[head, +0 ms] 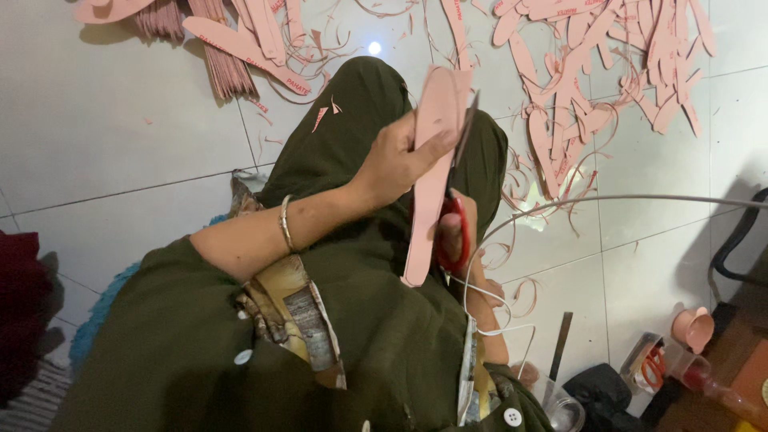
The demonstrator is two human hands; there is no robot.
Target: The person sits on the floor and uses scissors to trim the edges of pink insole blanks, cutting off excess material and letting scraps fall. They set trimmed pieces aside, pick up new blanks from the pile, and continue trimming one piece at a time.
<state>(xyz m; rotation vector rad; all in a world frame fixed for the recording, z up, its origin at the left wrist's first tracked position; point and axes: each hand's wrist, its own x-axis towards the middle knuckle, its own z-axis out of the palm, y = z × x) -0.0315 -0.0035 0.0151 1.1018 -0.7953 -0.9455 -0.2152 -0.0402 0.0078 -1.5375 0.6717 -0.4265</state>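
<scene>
My left hand (398,156) grips a long pink insole-shaped sheet (430,180) near its upper end, holding it upright over my lap. My right hand (458,232) is behind the sheet's right edge, fingers through the red handles of a pair of scissors (454,210). The scissor blades point up along the sheet's right edge, near its top. A metal bangle (286,223) sits on my left wrist. I am seated on the floor in dark green clothing (352,336).
Several cut pink insole shapes and thin curled trimmings (576,88) lie on the white tiled floor (120,120) ahead. A stack of pink sheets (220,56) lies at upper left. White cable (488,312), a second pair of red scissors (654,366) and pink cups (693,328) sit at lower right.
</scene>
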